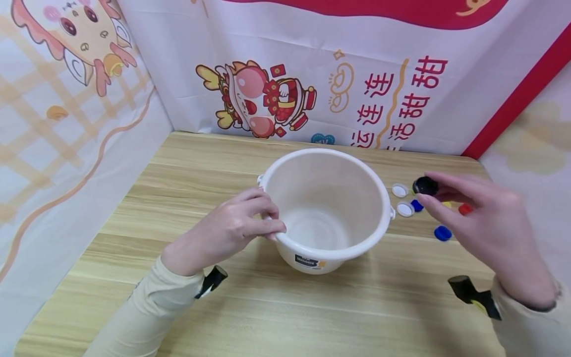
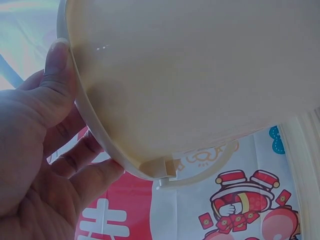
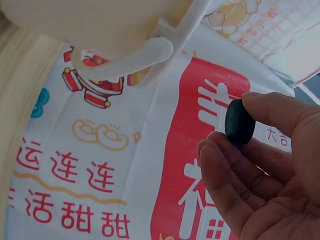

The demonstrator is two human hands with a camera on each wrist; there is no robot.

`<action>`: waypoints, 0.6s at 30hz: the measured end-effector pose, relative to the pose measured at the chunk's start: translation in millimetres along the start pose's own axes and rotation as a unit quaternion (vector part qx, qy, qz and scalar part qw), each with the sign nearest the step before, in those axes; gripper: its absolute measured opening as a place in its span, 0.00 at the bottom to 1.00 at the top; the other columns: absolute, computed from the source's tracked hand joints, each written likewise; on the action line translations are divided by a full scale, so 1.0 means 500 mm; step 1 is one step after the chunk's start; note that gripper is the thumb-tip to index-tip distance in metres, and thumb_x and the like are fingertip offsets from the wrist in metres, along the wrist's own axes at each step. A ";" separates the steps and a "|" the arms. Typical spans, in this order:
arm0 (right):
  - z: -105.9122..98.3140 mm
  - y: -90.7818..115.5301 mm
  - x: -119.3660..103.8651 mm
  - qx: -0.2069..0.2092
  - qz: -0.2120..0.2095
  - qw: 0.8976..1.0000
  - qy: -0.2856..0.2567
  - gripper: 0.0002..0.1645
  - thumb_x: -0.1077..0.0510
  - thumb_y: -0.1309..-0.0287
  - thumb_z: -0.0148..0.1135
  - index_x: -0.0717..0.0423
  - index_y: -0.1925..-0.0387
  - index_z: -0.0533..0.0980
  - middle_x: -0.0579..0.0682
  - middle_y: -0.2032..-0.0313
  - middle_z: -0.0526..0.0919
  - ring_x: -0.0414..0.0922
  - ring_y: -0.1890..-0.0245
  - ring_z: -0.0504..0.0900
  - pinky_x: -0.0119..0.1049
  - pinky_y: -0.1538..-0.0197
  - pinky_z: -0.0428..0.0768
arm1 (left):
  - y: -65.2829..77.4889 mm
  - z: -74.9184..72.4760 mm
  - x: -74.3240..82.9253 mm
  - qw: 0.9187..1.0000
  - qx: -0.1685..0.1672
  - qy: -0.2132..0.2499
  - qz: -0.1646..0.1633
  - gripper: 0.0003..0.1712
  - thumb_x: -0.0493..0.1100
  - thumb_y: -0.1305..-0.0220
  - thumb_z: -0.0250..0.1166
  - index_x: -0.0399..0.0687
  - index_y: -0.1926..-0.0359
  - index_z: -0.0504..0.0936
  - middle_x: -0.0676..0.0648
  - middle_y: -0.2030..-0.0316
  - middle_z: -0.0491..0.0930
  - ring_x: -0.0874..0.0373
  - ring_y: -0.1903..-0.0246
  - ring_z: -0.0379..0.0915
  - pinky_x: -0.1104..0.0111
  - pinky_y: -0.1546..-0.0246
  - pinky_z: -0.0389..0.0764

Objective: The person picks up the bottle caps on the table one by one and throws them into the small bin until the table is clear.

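A white plastic bucket [image 1: 325, 181] stands upright on the wooden table, with nothing seen inside it. My left hand [image 1: 241, 218] grips its near-left rim, the thumb lying along the edge and the other fingers around the outside, as the left wrist view shows. To the right of the bucket, my right hand [image 1: 495, 223] pinches a black bottle cap [image 3: 239, 122] between thumb and fingertips, held up in the air. Beneath and beside that hand lie white caps [image 1: 405, 209], blue caps [image 1: 443, 233] and a red cap [image 1: 465, 208], partly covered by the hand.
The wooden table [image 1: 276, 312] meets a printed cloth backdrop [image 1: 339, 99] along its far edge. Another printed sheet [image 1: 76, 144] hangs at the left. A folded handle [image 3: 150, 52] is hinged at the bucket's rim.
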State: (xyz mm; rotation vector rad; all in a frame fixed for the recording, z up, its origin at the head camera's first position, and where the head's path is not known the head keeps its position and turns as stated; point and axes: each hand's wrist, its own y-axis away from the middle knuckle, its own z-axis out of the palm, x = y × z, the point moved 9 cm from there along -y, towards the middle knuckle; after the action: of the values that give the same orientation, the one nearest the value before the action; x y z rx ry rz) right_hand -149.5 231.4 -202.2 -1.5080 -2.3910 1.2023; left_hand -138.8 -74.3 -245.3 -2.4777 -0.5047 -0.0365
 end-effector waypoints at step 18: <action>0.055 -0.047 -0.064 -0.022 -0.046 0.995 -0.087 0.30 0.73 0.63 0.80 0.62 0.52 0.84 0.52 0.60 0.87 0.25 0.64 0.80 0.15 0.56 0.77 | 0.003 0.001 -0.002 1.000 0.008 -0.002 0.011 0.14 0.37 0.51 0.77 0.52 0.60 0.90 0.48 0.61 0.81 0.51 0.53 0.74 0.58 0.44 0.79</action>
State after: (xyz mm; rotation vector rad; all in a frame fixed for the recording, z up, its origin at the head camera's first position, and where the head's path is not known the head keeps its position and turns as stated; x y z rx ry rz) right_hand -162.1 185.6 -195.7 -1.3378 -2.5818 1.3200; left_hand -139.1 -75.4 -246.4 -2.4670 -0.4778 -0.0190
